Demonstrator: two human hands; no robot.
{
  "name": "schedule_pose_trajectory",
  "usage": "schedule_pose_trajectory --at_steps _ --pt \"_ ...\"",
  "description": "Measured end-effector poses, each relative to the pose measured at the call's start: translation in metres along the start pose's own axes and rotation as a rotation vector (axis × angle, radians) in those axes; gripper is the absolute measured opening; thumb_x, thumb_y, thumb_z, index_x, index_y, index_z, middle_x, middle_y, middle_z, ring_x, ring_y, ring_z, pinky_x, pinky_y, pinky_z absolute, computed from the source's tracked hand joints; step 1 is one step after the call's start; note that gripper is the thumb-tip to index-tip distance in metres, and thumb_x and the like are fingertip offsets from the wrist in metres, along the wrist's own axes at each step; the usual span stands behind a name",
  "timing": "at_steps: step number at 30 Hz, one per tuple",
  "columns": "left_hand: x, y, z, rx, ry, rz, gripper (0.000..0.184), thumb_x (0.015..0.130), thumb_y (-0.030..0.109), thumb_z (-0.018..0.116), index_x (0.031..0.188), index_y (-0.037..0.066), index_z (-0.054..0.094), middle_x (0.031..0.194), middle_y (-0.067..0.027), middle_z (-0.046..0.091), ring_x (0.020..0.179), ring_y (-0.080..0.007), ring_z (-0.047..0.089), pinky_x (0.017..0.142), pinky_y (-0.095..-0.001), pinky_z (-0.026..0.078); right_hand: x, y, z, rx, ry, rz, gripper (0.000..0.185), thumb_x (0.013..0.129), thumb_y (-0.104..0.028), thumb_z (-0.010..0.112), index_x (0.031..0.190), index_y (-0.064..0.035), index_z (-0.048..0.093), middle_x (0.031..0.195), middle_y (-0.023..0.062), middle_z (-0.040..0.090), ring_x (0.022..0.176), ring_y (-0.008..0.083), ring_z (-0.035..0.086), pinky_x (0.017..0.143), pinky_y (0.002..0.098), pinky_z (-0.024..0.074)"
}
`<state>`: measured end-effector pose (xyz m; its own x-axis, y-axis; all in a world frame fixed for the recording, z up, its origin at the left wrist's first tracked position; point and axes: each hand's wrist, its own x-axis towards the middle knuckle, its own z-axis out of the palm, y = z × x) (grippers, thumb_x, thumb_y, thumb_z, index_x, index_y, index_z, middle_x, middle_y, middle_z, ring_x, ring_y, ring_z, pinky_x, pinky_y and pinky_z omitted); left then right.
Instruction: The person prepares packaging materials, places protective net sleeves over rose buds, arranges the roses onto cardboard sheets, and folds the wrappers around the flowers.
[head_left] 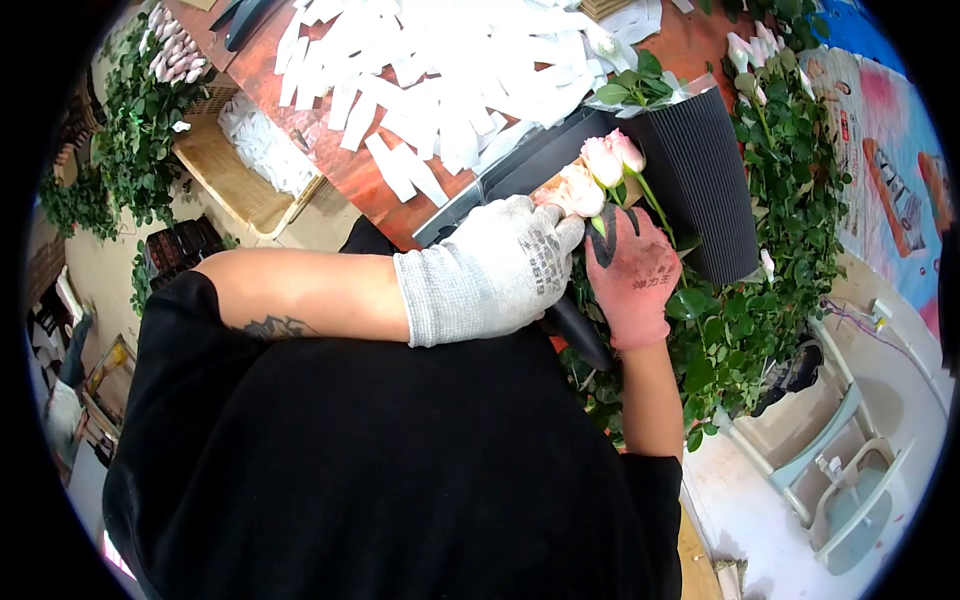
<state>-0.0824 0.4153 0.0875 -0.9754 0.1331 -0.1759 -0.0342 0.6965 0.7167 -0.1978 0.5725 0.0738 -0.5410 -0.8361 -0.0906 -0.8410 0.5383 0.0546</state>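
Several pale pink roses (605,160) are bunched together in front of my body, heads pointing away from me. My left hand (500,260), in a whitish knit glove, is closed at the lower rose heads, its fingertips pressed against them. My right hand (635,270), in a pink glove with black fingers, is curled just below the blooms; its fingers close around the stems, which are mostly hidden. One green stem runs past its right side. Beside the roses stands a black ribbed sheet (695,180) with leaves at its top. A dark rounded handle (580,330) shows beneath my hands.
White paper strips (430,90) cover much of the red table (310,130). Black-handled scissors (240,22) lie at its far left. A yellow basket (215,160) holds more white pieces. Leafy rose stems (740,340) crowd the right side, near a plastic chair (850,490).
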Motion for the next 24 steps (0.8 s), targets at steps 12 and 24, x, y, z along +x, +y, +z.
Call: schedule_pose_trajectory --at_steps 12,24 --pt "0.014 0.004 -0.025 0.164 0.085 0.206 0.061 0.079 0.048 0.060 0.115 -0.001 0.057 0.128 -0.0140 0.048 0.121 -0.0257 0.045 0.099 -0.0354 0.038 0.000 0.007 -0.022 0.039 -0.115 -0.019 0.045 0.068 -0.023 0.072 0.109 -0.0099 0.060 0.110 0.0113 0.059 0.094 0.0280 0.060 0.080 0.0388 0.0479" --pt "0.019 -0.005 -0.006 0.147 -0.023 0.110 0.065 0.079 0.051 0.059 0.111 -0.005 0.059 0.131 -0.0179 0.045 0.123 -0.0292 0.043 0.102 -0.0390 0.036 0.020 0.015 -0.001 0.018 0.062 0.029 0.036 0.069 -0.022 0.072 0.101 -0.0108 0.062 0.099 0.0072 0.063 0.081 0.0260 0.063 0.069 0.0367 0.0507"
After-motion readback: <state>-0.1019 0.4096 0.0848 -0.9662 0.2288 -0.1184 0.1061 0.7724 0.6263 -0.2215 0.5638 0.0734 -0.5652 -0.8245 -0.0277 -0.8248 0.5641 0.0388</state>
